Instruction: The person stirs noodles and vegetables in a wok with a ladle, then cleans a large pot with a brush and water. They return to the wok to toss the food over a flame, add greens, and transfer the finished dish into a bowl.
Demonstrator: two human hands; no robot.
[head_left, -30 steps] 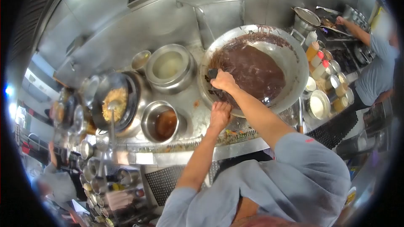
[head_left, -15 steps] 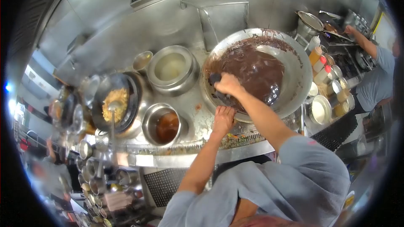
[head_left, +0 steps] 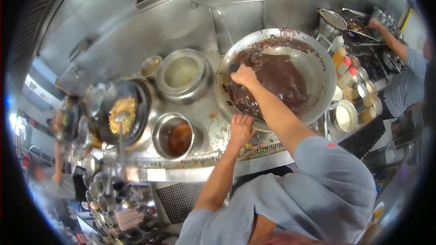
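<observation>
A wide metal bowl [head_left: 324,86] holds a thick, glossy dark brown mixture [head_left: 281,79], which is smeared up its inner wall. Over the left part of the mixture, my right hand [head_left: 245,76] is closed round a black-ended tool [head_left: 234,67]; the rest of the tool is hidden. My left hand [head_left: 241,127] rests on the bowl's near left rim, with its fingers close together over the edge.
Left of the bowl stand a lidless steel pot [head_left: 182,70], a pot of brown liquid [head_left: 180,139] and a wok of noodle-like food [head_left: 121,115] with a ladle. Squeeze bottles [head_left: 344,66] and containers line the right. Co-workers [head_left: 404,72] are at both sides.
My right hand has moved slightly up and left with the tool, and the mixture has shifted in the bowl. My left hand stays at the rim. The left co-worker's arm has risen.
</observation>
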